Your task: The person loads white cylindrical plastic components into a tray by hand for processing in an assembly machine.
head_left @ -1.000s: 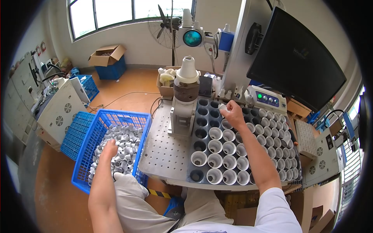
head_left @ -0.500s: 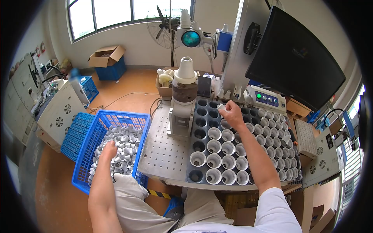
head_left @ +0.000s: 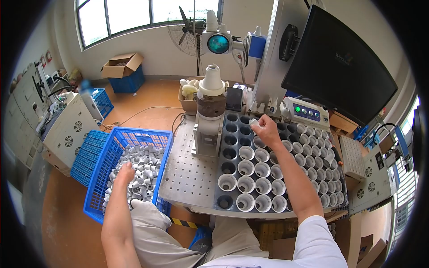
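My right hand (head_left: 267,130) is closed on a small white lamp housing (head_left: 254,122), held just above the far rows of a dark tray (head_left: 225,141) of round pockets. Many pockets hold white housings (head_left: 246,184); the far-left ones are bare. My left hand (head_left: 125,172) reaches down into a blue crate (head_left: 103,164) full of white housings (head_left: 144,166), fingers buried among them; what it grips is hidden. A white housing (head_left: 211,80) sits upright on the fixture (head_left: 208,123) beside the tray.
A second dark tray (head_left: 322,166) of housings lies to the right. A perforated metal table (head_left: 187,172) carries the fixture. Behind stand a laser head (head_left: 217,43), a control box (head_left: 305,113), a black monitor (head_left: 339,67) and a fan (head_left: 187,27). More blue crates (head_left: 87,154) sit on the floor left.
Almost nothing moved. My right hand shifted slightly with the housing above the tray; my left hand stays in the crate.
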Demonstrator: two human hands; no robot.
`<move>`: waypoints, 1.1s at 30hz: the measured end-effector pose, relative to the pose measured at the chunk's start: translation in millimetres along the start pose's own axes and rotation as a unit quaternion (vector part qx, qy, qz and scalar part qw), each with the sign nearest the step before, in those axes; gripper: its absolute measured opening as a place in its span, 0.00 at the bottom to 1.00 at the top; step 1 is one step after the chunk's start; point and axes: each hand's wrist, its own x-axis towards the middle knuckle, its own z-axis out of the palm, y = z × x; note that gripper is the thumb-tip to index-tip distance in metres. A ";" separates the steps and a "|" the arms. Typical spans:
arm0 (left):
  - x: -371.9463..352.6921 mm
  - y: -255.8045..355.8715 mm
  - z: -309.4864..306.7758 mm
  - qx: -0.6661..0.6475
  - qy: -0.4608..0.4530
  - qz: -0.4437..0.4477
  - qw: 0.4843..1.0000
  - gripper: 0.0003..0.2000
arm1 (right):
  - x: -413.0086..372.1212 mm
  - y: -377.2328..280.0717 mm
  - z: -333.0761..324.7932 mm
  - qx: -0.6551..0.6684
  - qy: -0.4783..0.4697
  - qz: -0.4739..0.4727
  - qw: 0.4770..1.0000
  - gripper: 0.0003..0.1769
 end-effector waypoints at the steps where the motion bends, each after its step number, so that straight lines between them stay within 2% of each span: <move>1: 0.5 -0.4 0.2 -0.001 -0.001 0.001 1.000 0.18 | 0.1 0.3 0.0 0.001 0.000 0.001 1.000 0.20; 19: 10.3 -13.2 10.8 0.018 0.009 0.036 0.999 0.18 | -0.2 -0.4 0.1 0.005 -0.002 0.008 1.000 0.20; 22: 33.9 -13.8 23.7 -0.018 0.145 0.061 0.987 0.14 | -0.3 -0.7 0.1 0.010 0.000 0.007 1.000 0.20; 24: 44.5 31.7 -17.1 -0.198 0.150 0.041 0.968 0.11 | 0.9 0.7 -1.0 0.019 -0.006 0.016 1.000 0.19; 25: 61.8 47.7 -16.9 -0.227 0.301 0.148 0.915 0.11 | 1.8 0.9 -0.5 0.023 -0.011 0.020 0.999 0.19; 26: 71.0 79.9 -35.7 -0.266 0.295 0.163 0.903 0.07 | 4.6 1.0 0.5 0.063 -0.016 0.043 0.997 0.19; 27: 46.4 132.3 -74.6 -0.340 0.288 0.175 0.878 0.05 | 10.3 0.9 0.7 0.103 -0.022 0.063 0.992 0.18; 28: 78.4 157.8 -84.6 -0.386 0.298 0.287 0.824 0.05 | 17.7 -1.2 -1.3 0.141 -0.026 0.083 0.986 0.18; 29: 40.4 211.5 -120.0 -0.444 0.306 0.313 0.782 0.03 | 24.2 -18.8 -7.9 0.190 -0.023 0.081 0.978 0.19; 30: 28.8 251.0 -145.4 -0.449 0.297 0.337 0.772 0.03 | 33.2 -37.8 -15.1 0.223 -0.009 0.057 0.973 0.18; 33: -0.6 339.4 -175.5 -0.496 0.248 0.301 0.776 0.04 | 66.5 -97.6 -25.6 0.353 0.032 -0.029 0.935 0.18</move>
